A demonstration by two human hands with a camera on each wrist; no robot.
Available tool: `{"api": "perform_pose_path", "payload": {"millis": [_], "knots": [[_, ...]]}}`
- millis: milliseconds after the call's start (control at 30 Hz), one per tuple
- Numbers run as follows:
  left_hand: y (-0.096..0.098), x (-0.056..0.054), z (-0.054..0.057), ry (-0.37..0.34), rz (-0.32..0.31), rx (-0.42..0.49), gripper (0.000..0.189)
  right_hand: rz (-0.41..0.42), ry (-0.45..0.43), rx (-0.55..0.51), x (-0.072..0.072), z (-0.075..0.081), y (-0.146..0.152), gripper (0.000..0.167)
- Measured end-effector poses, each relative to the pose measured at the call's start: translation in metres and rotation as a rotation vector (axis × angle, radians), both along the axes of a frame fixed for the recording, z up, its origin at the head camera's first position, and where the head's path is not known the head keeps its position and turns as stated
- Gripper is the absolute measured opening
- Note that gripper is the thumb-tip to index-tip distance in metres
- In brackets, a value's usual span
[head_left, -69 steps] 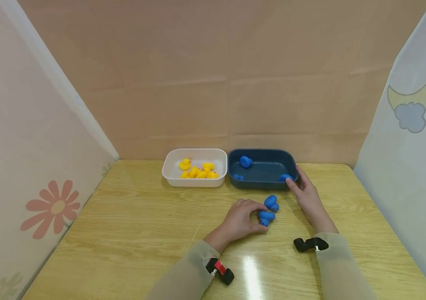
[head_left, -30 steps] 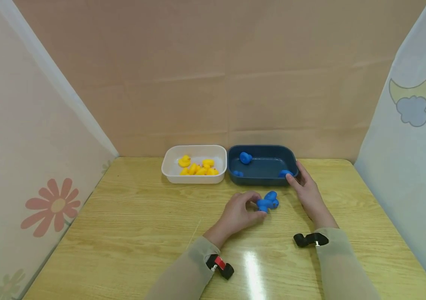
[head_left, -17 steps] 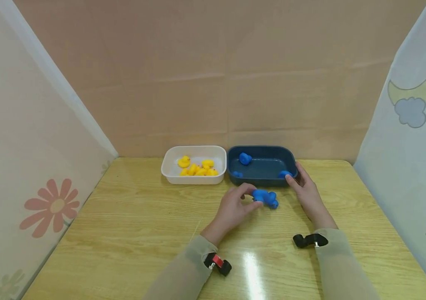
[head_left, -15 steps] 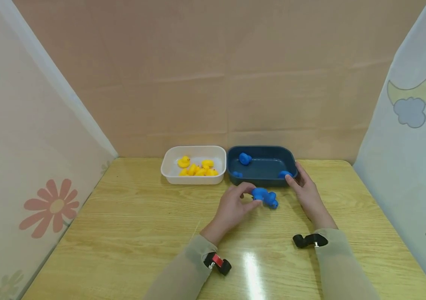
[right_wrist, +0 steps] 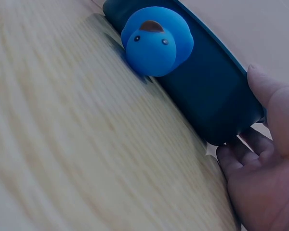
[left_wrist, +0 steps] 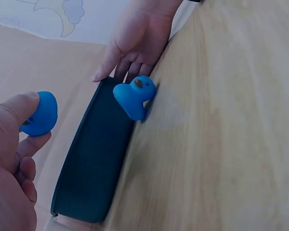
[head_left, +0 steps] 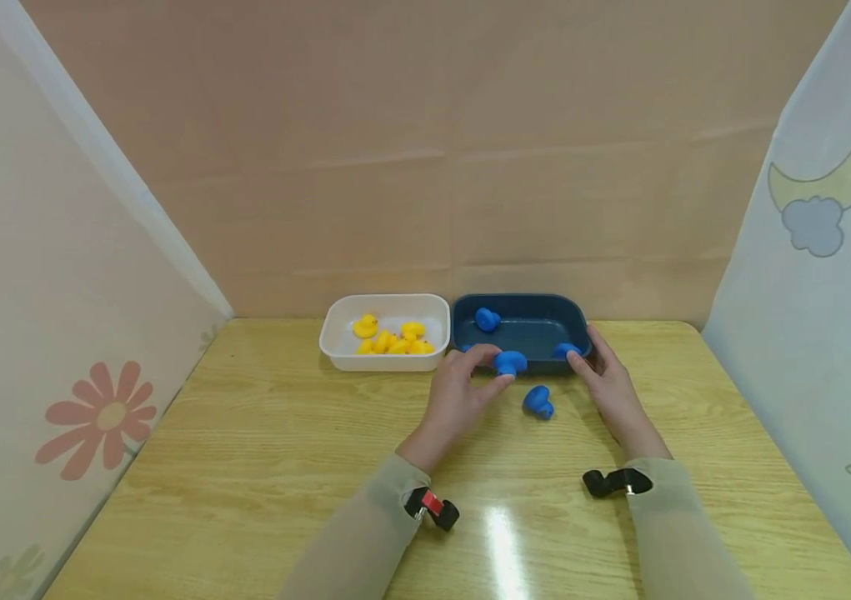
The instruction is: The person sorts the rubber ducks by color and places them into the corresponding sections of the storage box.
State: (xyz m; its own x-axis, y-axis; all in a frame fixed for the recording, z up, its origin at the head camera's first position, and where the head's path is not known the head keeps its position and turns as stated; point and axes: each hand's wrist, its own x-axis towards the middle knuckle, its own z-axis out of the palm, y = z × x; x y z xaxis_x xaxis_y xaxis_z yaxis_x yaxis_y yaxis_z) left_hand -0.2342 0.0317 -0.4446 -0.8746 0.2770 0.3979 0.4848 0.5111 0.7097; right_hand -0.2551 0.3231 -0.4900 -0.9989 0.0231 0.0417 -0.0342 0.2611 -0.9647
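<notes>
We find the left hand point(head_left: 458, 398) pinching a blue rubber duck point(head_left: 509, 362) between thumb and fingertips, raised at the near rim of the dark blue tray point(head_left: 578, 321). The tray lies directly beyond it. The right hand point(head_left: 608, 383), fingers relaxed, rests against the tray's right end (gripping nothing). A second blue duck point(head_left: 538, 401) sits on the wooden table point(head_left: 260, 467) between both hands.

We see a bright blue duck point(head_left: 508, 362) with a darker beak, another blue duck point(head_left: 538, 401) of the same shade, and a dark navy tray point(head_left: 523, 333). The white tray point(head_left: 335, 337) carries yellow ducks point(head_left: 392, 337). The table point(head_left: 267, 450) is pale yellow woodgrain; our sleeves point(head_left: 365, 550) are beige. One side curtain point(head_left: 57, 350) shows pink flowers.
</notes>
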Motion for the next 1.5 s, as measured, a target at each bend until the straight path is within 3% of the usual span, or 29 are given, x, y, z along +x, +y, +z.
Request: {"api": "perform_pose_path", "payload": {"millis": [267,500,1067,1500], "knots": [[-0.001,-0.014,0.007,0.031,0.049,-0.031,0.04,-0.001,0.008,-0.018,0.001,-0.001,0.0,0.087],[0.0,-0.025,0.009,0.012,0.076,-0.033,0.042,-0.004,0.002,-0.024,-0.001,-0.002,0.001,0.087],[0.004,-0.039,0.008,0.013,0.141,-0.105,0.042,0.006,-0.015,0.001,-0.005,-0.003,0.004,0.086],[0.008,-0.053,0.003,0.058,0.236,-0.172,0.045,0.004,-0.004,0.014,-0.001,0.0,0.0,0.087]]}}
